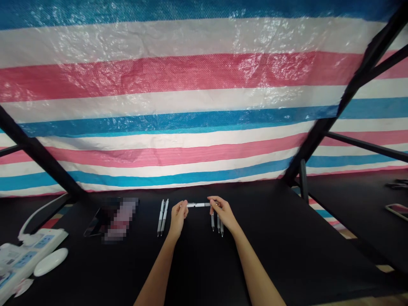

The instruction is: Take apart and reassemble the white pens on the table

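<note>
A white pen (pixel 199 205) with a grey grip lies level between my two hands, held at both ends. My left hand (pixel 178 216) is closed in a pinch on its left end. The fingers of my right hand (pixel 221 211) close on its grey right end. Just left of my left hand, two pens (pixel 162 217) of the same white and grey kind rest side by side on the black table (pixel 197 263). Below the right fingers lie several more pens (pixel 219 225), tips toward me, their upper parts hidden by that hand.
A dark flat device (pixel 102 219), partly blurred out, lies at the left. Nearer me are a white power strip (pixel 35 246) and a white oval object (pixel 51 262). Black frame bars (pixel 318 136) flank a striped plastic sheet (pixel 178 153) behind. A phone (pixel 398 211) lies far right.
</note>
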